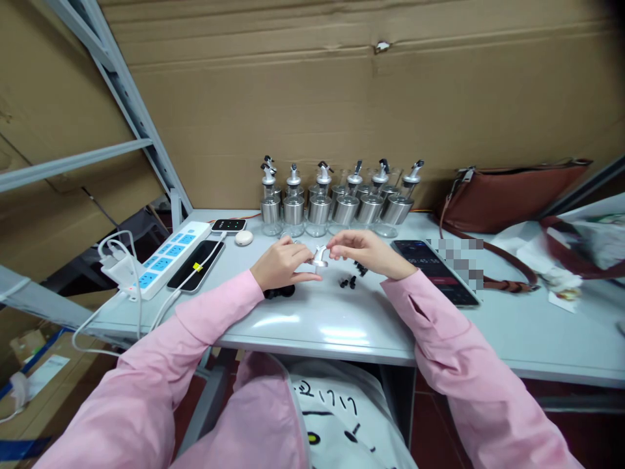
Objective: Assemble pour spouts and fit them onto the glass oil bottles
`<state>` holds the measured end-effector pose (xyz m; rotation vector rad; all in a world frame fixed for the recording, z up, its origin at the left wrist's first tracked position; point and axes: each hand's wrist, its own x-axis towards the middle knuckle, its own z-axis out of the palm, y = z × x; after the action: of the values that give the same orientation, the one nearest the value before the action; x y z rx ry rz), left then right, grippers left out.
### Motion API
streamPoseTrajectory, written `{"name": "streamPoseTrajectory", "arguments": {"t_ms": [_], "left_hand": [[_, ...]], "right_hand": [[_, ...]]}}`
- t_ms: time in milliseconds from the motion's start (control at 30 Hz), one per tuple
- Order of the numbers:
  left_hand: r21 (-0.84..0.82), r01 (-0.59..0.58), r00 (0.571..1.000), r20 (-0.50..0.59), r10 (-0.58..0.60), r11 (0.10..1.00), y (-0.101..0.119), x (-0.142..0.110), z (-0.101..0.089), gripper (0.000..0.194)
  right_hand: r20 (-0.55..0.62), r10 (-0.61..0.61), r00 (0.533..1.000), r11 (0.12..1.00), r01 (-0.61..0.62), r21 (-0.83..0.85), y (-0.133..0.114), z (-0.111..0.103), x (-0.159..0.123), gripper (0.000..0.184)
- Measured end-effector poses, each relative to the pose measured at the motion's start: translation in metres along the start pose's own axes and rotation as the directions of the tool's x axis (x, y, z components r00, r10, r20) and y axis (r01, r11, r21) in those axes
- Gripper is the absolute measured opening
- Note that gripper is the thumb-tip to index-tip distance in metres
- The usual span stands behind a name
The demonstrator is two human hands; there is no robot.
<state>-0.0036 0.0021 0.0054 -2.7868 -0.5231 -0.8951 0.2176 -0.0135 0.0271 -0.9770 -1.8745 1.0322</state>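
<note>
Over the middle of the grey table, my left hand (287, 262) pinches a silver pour spout (320, 256) by its base. My right hand (360, 251) meets the spout's upper end from the right, thumb and fingertips closed against it. Whether a small part sits between those right fingertips is hidden. Several small black caps (349, 282) lie on the table below my right hand. Some round black pieces (280, 292) are partly covered by my left hand. Behind both hands stands a row of glass and steel oil bottles (319, 210), the front ones topped with similar spouts.
To the left lie a white power strip (168, 256) with cables, a phone (196, 266), a small black-faced device (229, 225) and a round white case (243, 238). Right of my hands are a large phone (434, 270) showing a timer and a brown leather bag (508, 198). Cardboard (312, 98) walls the back.
</note>
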Motion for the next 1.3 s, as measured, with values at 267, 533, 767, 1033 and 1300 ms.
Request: {"name": "streamPoseTrajectory", "arguments": {"t_ms": [267, 533, 767, 1033, 1300], "left_hand": [[0.067, -0.079, 0.993, -0.079, 0.084, 0.995, -0.001, -0.001, 0.002, 0.041], [0.083, -0.118, 0.985, -0.117, 0.127, 0.99, 0.0, 0.001, 0.0, 0.04], [0.088, -0.132, 0.981, -0.132, 0.143, 0.987, 0.002, 0.001, -0.001, 0.04], [0.072, -0.136, 0.978, -0.147, 0.145, 0.988, 0.003, 0.002, -0.002, 0.04], [0.078, -0.149, 0.972, -0.174, 0.161, 0.986, 0.004, 0.002, -0.003, 0.039]], "right_hand": [[0.347, 0.25, 0.904, 0.878, -0.06, -0.475, 0.008, -0.018, -0.006, 0.025], [0.395, 0.306, 0.866, 0.855, -0.068, -0.514, 0.012, -0.012, -0.005, 0.019], [0.277, 0.228, 0.933, 0.931, -0.125, -0.344, 0.003, -0.008, -0.006, 0.018], [0.023, 0.059, 0.998, 0.997, -0.06, 0.053, -0.009, -0.004, -0.005, 0.026], [-0.09, 0.061, 0.994, 0.95, -0.03, 0.311, -0.001, 0.004, -0.003, 0.025]]}}
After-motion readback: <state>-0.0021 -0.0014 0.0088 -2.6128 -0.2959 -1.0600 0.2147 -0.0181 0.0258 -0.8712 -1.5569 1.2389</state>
